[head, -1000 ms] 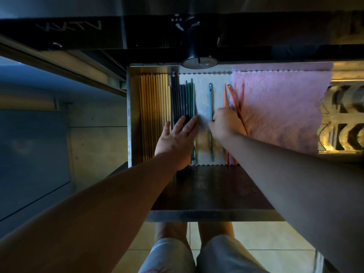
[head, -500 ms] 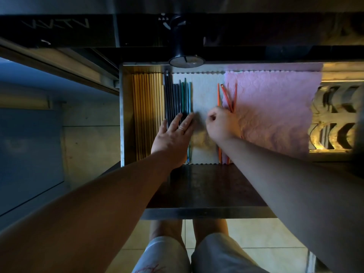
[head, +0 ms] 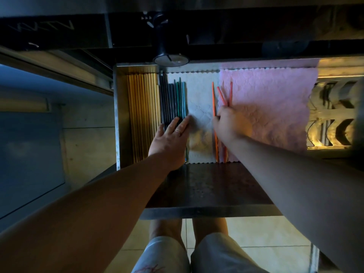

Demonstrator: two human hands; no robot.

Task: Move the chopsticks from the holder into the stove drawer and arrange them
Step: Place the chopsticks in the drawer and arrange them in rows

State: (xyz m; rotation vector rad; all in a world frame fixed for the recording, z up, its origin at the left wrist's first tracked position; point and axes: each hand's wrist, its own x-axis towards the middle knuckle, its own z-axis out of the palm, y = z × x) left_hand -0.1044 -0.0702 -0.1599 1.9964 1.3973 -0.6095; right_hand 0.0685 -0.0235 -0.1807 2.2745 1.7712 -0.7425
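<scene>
We see the left hand [head: 170,141] lying flat with its fingers straight and close together. It presses on the near half of the dark and teal chopsticks [head: 173,101], and a ring [head: 177,131] shows on one finger. The right hand [head: 229,127] has its fingers curled round the orange chopsticks [head: 213,99]. Two of these cross just above the knuckles, and a third runs straight along the hand's left edge. We cannot tell how many sticks the hand really grips.

The dark and teal sticks lie side by side, pointing away from us, and touch a row of yellow wooden chopsticks [head: 142,115] that fills the left end of the stove drawer [head: 117,115]. Between the two hands we see a white quilted cloth [head: 199,99] lining the drawer floor. A pink cloth [head: 271,107] overlaps it on the right, with the orange sticks at the seam. A round stove knob [head: 170,60] hangs above the drawer's back edge. Below the drawer front are the person's pale shorts [head: 216,253] and a tiled floor [head: 266,233].
</scene>
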